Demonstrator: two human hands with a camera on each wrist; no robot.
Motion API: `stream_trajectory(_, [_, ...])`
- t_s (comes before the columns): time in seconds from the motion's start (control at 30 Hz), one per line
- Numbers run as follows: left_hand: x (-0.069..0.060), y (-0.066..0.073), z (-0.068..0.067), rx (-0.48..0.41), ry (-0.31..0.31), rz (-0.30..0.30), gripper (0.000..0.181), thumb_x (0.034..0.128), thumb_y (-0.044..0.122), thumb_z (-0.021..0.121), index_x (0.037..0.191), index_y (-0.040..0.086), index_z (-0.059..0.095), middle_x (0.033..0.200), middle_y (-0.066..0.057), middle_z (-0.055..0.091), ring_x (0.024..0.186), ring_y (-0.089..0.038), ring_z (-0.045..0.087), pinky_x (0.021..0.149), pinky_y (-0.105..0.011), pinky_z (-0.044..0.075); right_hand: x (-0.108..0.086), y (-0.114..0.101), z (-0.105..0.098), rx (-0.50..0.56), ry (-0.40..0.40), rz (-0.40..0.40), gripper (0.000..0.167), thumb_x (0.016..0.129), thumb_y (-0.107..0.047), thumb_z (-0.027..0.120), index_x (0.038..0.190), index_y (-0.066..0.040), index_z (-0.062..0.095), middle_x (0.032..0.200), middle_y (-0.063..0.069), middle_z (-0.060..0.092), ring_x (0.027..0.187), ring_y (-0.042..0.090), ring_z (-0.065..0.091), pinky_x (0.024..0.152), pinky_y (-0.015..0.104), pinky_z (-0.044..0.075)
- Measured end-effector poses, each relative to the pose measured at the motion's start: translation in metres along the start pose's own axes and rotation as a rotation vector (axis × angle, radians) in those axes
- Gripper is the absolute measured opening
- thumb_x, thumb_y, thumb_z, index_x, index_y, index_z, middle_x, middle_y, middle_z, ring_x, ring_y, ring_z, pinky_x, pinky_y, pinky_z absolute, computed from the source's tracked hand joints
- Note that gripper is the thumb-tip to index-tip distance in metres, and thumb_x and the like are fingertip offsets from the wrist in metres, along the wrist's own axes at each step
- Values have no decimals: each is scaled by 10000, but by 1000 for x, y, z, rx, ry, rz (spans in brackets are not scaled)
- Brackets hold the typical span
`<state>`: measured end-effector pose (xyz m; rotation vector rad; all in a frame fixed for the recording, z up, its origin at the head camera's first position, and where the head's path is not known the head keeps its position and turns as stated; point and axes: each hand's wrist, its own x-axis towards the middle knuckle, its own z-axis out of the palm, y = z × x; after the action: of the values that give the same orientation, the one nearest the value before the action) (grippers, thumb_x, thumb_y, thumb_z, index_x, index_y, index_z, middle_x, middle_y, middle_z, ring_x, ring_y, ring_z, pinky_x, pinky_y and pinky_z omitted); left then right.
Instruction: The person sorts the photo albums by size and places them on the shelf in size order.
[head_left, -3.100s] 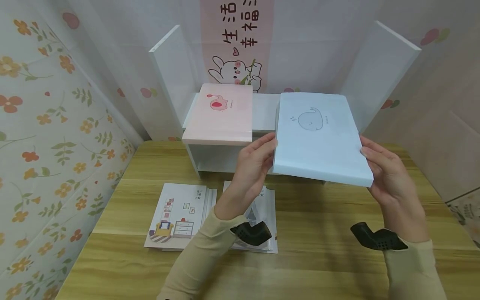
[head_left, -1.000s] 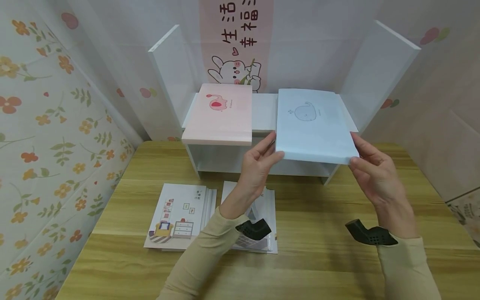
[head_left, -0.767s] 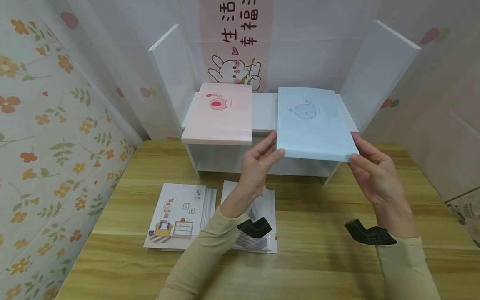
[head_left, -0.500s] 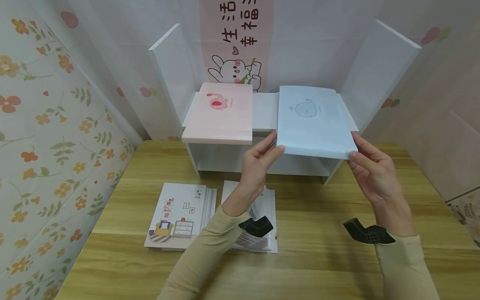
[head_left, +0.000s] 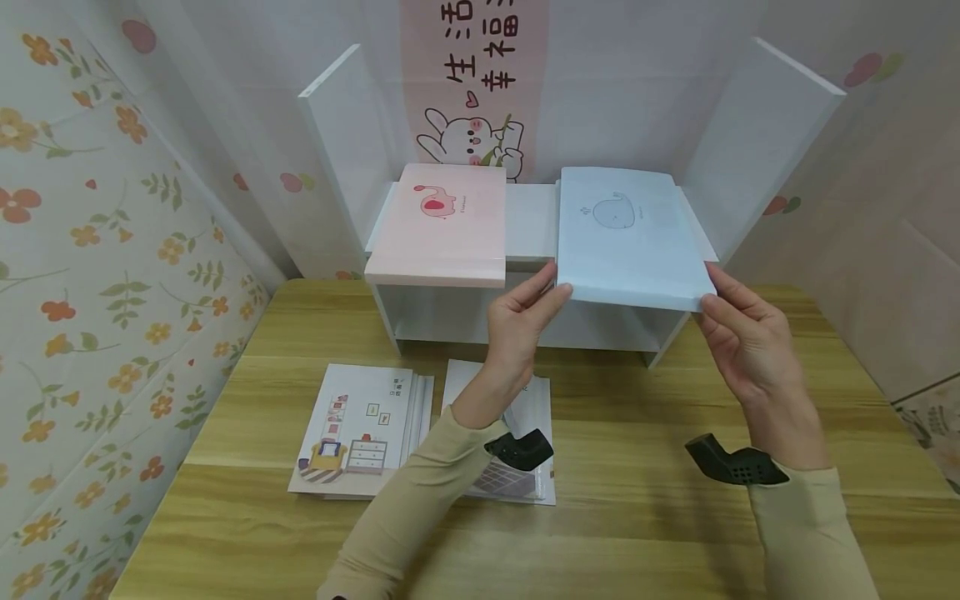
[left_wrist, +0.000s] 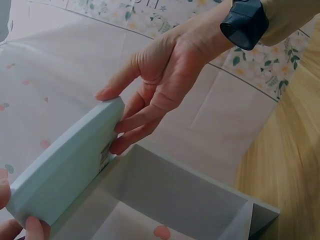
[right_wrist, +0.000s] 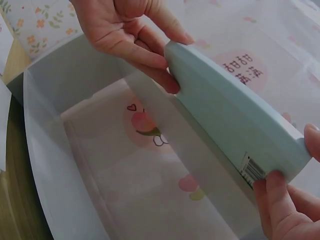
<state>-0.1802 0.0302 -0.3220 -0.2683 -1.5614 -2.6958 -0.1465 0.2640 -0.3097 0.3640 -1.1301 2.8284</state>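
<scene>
A pale blue book [head_left: 630, 233] with a whale drawing lies flat at the right end of a white shelf [head_left: 531, 221], its front edge jutting out. My left hand [head_left: 517, 329] pinches its front left corner, thumb on top and fingers beneath. At the front right corner my right hand [head_left: 746, 337] grips it the same way. A barcode shows on the blue book [right_wrist: 225, 115] near the right fingers in the right wrist view. To the left, a pink book [head_left: 446, 221] with an elephant rests on the same shelf, apart from the blue one.
Upright white side panels [head_left: 345, 142] rise at both shelf ends. Below the top board is a compartment [head_left: 442, 315]. Two stacks of white booklets, one a left stack [head_left: 356, 429], lie on the wooden table [head_left: 630, 533]. A printed curtain hangs behind.
Over three seconds, the blue book has gone back and left from in front of the shelf onto its top, both hands still gripping it. Lately it has slid slightly farther back.
</scene>
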Motion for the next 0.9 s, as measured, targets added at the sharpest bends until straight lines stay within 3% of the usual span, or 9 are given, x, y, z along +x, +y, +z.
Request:
stream_trajectory(0.17, [0, 0, 1, 15, 14, 3, 391, 854, -40, 626, 1240, -44, 562, 1275, -81, 579, 1024, -108, 608, 911, -284, 477, 0, 0, 0, -8, 8, -6, 376, 889, 187, 437, 1237, 94, 545, 1260, 145, 500, 994, 237, 634, 878, 274, 492])
stream_trajectory(0.67, [-2, 2, 1, 17, 24, 0, 390, 849, -37, 626, 1235, -49, 573, 1172, -151, 624, 961, -95, 614, 926, -296, 471, -2, -1, 3, -45, 36, 19, 383, 891, 162, 463, 1250, 60, 552, 1267, 116, 483, 1013, 218, 625, 886, 269, 486])
stream_trajectory(0.9, [-3, 4, 0, 46, 11, -5, 390, 865, -16, 617, 1249, -50, 560, 1208, -159, 603, 1036, -135, 596, 932, -286, 465, -3, -1, 3, -42, 47, 30, 384, 892, 154, 471, 1251, 50, 557, 1268, 109, 479, 1018, 217, 621, 898, 268, 478])
